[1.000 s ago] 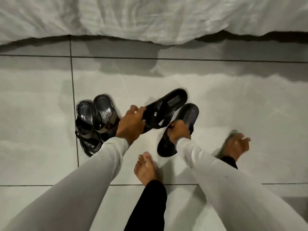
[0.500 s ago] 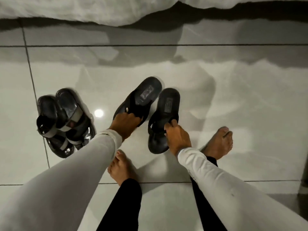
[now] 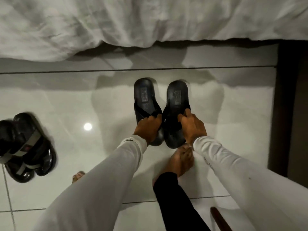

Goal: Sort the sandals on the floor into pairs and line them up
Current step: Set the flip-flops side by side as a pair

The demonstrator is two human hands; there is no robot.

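Two matching black flip-flops lie side by side on the glossy tile floor, heels pointing away from me. My left hand [image 3: 148,126] grips the strap of the left flip-flop [image 3: 144,95]. My right hand [image 3: 191,125] holds the strap of the right flip-flop [image 3: 177,95]. The two soles are nearly parallel with a narrow gap between them. A second pair, black sandals with grey straps [image 3: 25,147], sits together at the far left, partly cut off by the frame edge.
A white bedsheet [image 3: 116,22] hangs over the far side of the floor. A dark wooden post [image 3: 283,105] stands at the right. My bare foot [image 3: 180,160] is just behind the flip-flops, under my right wrist. A dark wooden piece [image 3: 218,217] shows at the bottom right.
Both hands have carried the flip-flops to the right and turned them from a slanted spread to nearly parallel. The strapped sandals stayed put and now appear far left as my view shifted.
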